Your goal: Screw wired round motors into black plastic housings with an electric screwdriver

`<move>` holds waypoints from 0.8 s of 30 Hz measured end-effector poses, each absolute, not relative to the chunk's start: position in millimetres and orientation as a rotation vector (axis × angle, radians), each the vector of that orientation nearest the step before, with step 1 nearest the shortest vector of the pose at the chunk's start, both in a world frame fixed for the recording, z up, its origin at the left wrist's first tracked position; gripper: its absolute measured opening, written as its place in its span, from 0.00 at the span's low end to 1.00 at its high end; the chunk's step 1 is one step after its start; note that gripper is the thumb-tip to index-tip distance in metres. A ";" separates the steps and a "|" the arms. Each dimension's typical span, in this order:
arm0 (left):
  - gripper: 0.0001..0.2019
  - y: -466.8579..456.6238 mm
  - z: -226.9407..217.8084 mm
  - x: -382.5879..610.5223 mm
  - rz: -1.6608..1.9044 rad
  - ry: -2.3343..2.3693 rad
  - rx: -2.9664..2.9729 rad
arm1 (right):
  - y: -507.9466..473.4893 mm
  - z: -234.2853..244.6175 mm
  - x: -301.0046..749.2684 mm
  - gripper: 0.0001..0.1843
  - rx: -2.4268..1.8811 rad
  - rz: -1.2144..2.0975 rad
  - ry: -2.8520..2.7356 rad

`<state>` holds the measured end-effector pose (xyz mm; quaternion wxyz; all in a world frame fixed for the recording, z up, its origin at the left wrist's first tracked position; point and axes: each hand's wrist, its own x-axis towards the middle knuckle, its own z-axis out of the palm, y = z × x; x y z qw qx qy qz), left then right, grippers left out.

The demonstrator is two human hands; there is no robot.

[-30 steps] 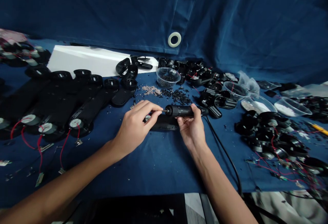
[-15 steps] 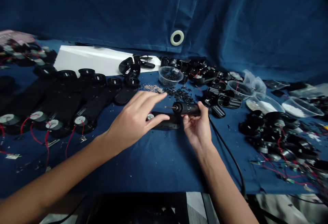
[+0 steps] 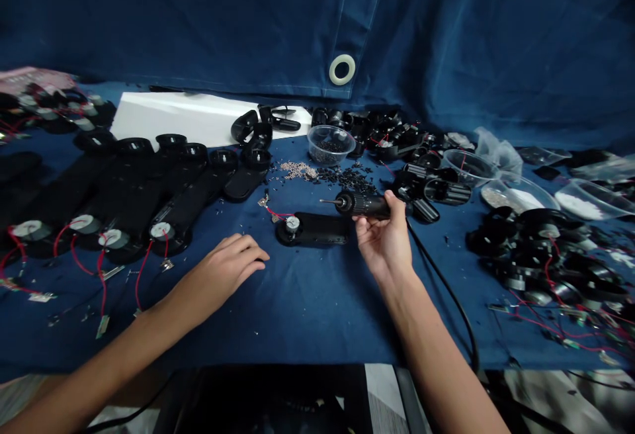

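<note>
My right hand [image 3: 384,239] grips a black electric screwdriver [image 3: 361,204] held level, its bit pointing left. A black cable [image 3: 443,288] runs from it toward the table's near edge. Just below the bit lies a black plastic housing [image 3: 317,229] with a small round motor [image 3: 292,223] and red wire at its left end. My left hand [image 3: 224,274] rests palm down on the blue cloth, fingers loosely stretched, holding nothing, a short way left of that housing.
A row of black housings with motors and red wires [image 3: 114,216] fills the left. Loose screws [image 3: 297,170] and a clear cup [image 3: 330,145] sit behind. Clear bowls [image 3: 516,196] and heaps of black parts [image 3: 546,255] crowd the right. A white box [image 3: 183,120] stands at the back.
My left hand left the screwdriver's bit and drew back down to the cloth. The black housing with its motor is now uncovered. My right hand keeps hold of the screwdriver.
</note>
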<state>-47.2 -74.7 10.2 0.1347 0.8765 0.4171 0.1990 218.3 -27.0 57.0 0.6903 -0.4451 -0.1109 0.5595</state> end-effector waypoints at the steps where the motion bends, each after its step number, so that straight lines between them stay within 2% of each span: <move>1: 0.09 -73.3 9.9 -46.3 0.571 1.188 2.551 | -26.9 56.9 218.3 0.14 -0.994 1.248 -0.250; 6: 0.06 -70.9 16.4 -37.6 0.689 1.176 2.459 | -26.1 56.1 219.0 0.14 -1.004 1.244 -0.244; 11: 0.03 -68.0 44.9 -15.4 0.977 1.261 2.152 | -26.1 55.4 218.9 0.14 -1.002 1.246 -0.259; 18: 0.05 -52.2 64.2 14.4 1.359 1.111 1.754 | -26.3 52.9 217.9 0.14 -1.020 1.232 -0.292; 21: 0.08 -50.0 63.5 19.6 1.404 1.083 1.636 | -26.2 52.6 217.2 0.13 -1.019 1.222 -0.314; 24: 0.05 -50.2 62.5 21.4 1.374 1.160 1.648 | -26.3 52.6 216.5 0.13 -1.028 1.220 -0.327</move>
